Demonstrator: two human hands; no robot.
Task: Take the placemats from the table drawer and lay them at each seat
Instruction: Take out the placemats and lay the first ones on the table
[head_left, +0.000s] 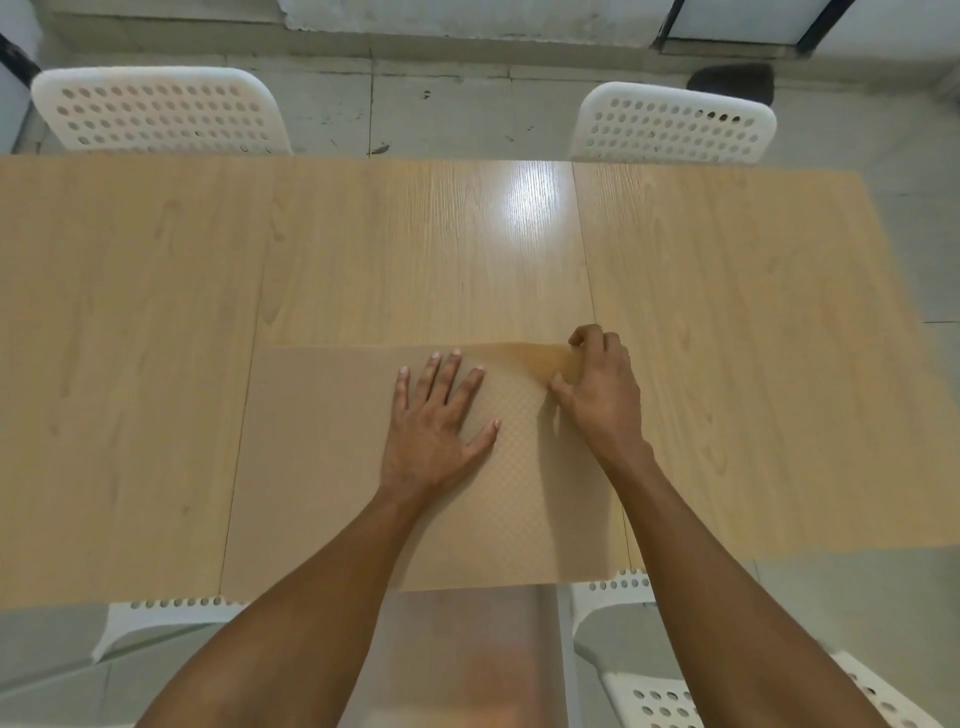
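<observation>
A translucent tan placemat (322, 457) with a fine dotted texture lies flat on the wooden table (130, 338) at the near edge, in the middle. My left hand (436, 421) presses flat on the mat, fingers spread. My right hand (597, 389) pinches the mat's far right corner and lifts it, so that corner curls up off the table. It may be a top sheet peeling from a stack; I cannot tell. Below the table's near edge a frosted surface (457, 649) shows between my forearms.
Two white perforated chairs stand at the far side, one on the left (156, 111), one on the right (672, 124). Parts of two more white chairs show at the near side, left (156, 618) and right (649, 696). Grey tiled floor lies beyond.
</observation>
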